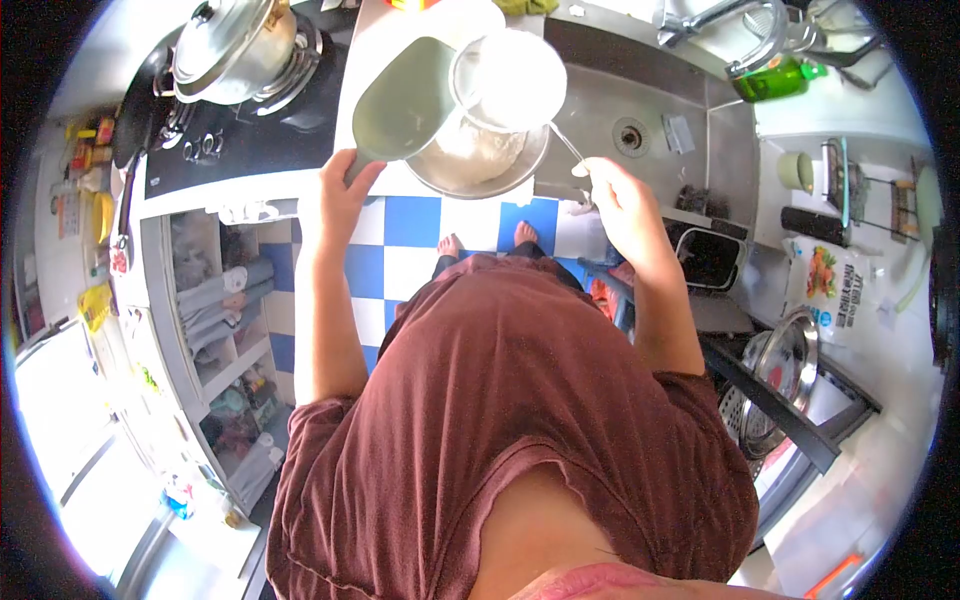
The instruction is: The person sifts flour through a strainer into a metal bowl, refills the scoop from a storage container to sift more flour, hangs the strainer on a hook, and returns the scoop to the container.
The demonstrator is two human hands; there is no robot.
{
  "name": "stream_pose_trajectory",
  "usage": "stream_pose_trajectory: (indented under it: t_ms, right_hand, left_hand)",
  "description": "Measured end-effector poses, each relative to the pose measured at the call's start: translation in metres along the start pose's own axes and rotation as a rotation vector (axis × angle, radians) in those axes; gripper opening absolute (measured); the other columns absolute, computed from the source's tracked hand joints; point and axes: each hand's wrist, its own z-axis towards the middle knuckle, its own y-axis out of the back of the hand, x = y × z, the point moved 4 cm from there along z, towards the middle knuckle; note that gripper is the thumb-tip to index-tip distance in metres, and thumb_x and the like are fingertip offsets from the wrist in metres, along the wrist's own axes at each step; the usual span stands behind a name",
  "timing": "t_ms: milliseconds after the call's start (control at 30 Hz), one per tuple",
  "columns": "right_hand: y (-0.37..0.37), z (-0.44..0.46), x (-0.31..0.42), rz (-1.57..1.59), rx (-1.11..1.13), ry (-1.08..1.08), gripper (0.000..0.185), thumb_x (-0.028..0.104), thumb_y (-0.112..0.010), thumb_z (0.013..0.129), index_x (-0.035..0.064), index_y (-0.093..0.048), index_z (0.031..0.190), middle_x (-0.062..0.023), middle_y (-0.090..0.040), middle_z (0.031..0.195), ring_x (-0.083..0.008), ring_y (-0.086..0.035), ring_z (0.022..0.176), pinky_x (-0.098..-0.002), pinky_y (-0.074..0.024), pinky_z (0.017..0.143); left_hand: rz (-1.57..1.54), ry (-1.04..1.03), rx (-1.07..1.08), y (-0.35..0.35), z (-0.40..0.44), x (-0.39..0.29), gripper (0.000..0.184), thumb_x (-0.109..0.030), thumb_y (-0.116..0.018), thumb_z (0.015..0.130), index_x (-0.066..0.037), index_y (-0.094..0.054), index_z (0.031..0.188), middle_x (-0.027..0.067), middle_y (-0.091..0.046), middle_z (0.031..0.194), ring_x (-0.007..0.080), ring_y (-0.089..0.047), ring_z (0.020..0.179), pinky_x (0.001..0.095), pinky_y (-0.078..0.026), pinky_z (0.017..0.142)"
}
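My left hand (345, 190) grips the near end of a grey-green, deep oblong container (405, 100), which is tilted towards the sieve. Thumb and fingers of my right hand (622, 205) are closed on the thin wire handle of a round sieve (508, 82). White powder that looks like flour fills the sieve, though glare hides its detail. Under both of them stands a wide metal bowl (470, 188) at the counter's front edge. A pale heap of the powder (490, 152) lies in it.
To the left, a lidded metal pot (235, 60) sits on the black gas hob (215, 150). The steel sink (600, 150) and its faucet (705, 25) are right of the bowl. A green bottle (780, 80) is behind the sink. Below the hob, a drawer (215, 360) stands pulled out.
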Motion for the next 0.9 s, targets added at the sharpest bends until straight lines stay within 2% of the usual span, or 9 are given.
stream_pose_trajectory:
  t_ms: [133,233,333,433,533,567,733,767,900]
  right_hand:
    - [0.001,-0.002,0.0,0.05,-0.019,-0.008,0.022,0.019,-0.046,0.097,0.0082,-0.061,0.107,-0.0141,-0.06,0.068,-0.0208,-0.06,0.058,-0.0333,-0.0449,0.055]
    - [0.003,-0.006,-0.002,0.04,0.028,-0.101,0.02,0.008,-0.047,0.094,0.0007,-0.06,0.107,-0.0053,-0.064,0.088,-0.0095,-0.054,0.078,-0.0235,-0.0442,0.074]
    - [0.005,-0.013,0.001,0.091,0.042,-0.181,0.02,0.007,-0.047,0.094,-0.0001,-0.06,0.107,-0.0055,-0.064,0.09,-0.0092,-0.056,0.082,-0.0234,-0.0445,0.076]
    - [0.007,-0.023,0.004,0.189,-0.009,-0.16,0.02,0.006,-0.047,0.095,-0.0007,-0.06,0.107,-0.005,-0.063,0.09,-0.0089,-0.056,0.083,-0.0236,-0.0447,0.075]
    - [0.011,-0.031,0.01,0.204,-0.109,-0.062,0.021,0.012,-0.049,0.095,0.0018,-0.059,0.111,-0.0122,-0.067,0.086,-0.0143,-0.061,0.072,-0.0286,-0.0474,0.065]
    - [0.012,-0.035,0.012,0.224,-0.11,-0.08,0.021,0.012,-0.049,0.096,0.0012,-0.059,0.111,-0.0116,-0.067,0.087,-0.0132,-0.06,0.072,-0.0279,-0.0471,0.066]
    - [0.026,-0.048,0.033,0.289,-0.089,-0.105,0.021,0.011,-0.048,0.096,-0.0008,-0.058,0.111,-0.0088,-0.067,0.087,-0.0093,-0.056,0.072,-0.025,-0.0458,0.065]
    - [0.03,-0.052,0.036,0.295,-0.067,-0.183,0.021,0.009,-0.049,0.095,-0.0012,-0.058,0.111,-0.0095,-0.067,0.087,-0.0102,-0.056,0.07,-0.0243,-0.0459,0.064]
    - [0.039,-0.058,0.045,0.234,-0.129,-0.069,0.021,0.006,-0.051,0.093,-0.0017,-0.058,0.112,-0.0122,-0.065,0.085,-0.0106,-0.057,0.07,-0.0248,-0.0455,0.064]
  left_hand:
    - [0.046,0.026,-0.008,0.001,0.001,0.001,0.028,-0.023,-0.072,0.081,0.001,-0.061,0.09,0.008,-0.054,0.066,0.0128,-0.045,0.061,0.0295,-0.04,0.057]
    - [0.06,0.022,-0.003,0.0,0.005,0.006,0.029,-0.024,-0.072,0.081,0.001,-0.061,0.09,0.0094,-0.056,0.067,0.0149,-0.047,0.061,0.0301,-0.041,0.058]
    - [0.082,0.007,0.019,-0.001,0.01,0.003,0.029,-0.025,-0.072,0.081,0.0,-0.062,0.09,0.0112,-0.057,0.068,0.0172,-0.049,0.06,0.0308,-0.042,0.059]
    - [0.136,0.012,0.043,-0.002,0.014,-0.01,0.03,-0.026,-0.073,0.08,0.0,-0.063,0.092,0.0127,-0.058,0.068,0.019,-0.05,0.059,0.0311,-0.043,0.059]
    - [0.145,0.014,0.056,-0.005,0.017,-0.018,0.03,-0.026,-0.073,0.08,-0.001,-0.064,0.093,0.0135,-0.059,0.069,0.0201,-0.051,0.058,0.0312,-0.044,0.059]
    - [0.137,0.014,0.057,-0.006,0.018,-0.019,0.03,-0.026,-0.073,0.08,-0.001,-0.064,0.094,0.0137,-0.059,0.069,0.0203,-0.051,0.058,0.0312,-0.044,0.059]
    - [0.046,-0.04,0.093,-0.004,0.011,-0.029,0.029,-0.022,-0.075,0.078,0.0,-0.064,0.093,0.0114,-0.058,0.068,0.0168,-0.051,0.059,0.0302,-0.043,0.059]
    - [0.02,-0.048,0.101,-0.004,0.009,-0.029,0.029,-0.021,-0.075,0.078,0.001,-0.063,0.093,0.011,-0.058,0.067,0.0159,-0.051,0.059,0.03,-0.043,0.059]
    - [-0.033,-0.042,0.148,-0.003,-0.001,-0.036,0.033,-0.025,-0.076,0.077,0.001,-0.062,0.091,0.0087,-0.057,0.067,0.0139,-0.05,0.06,0.0294,-0.042,0.058]
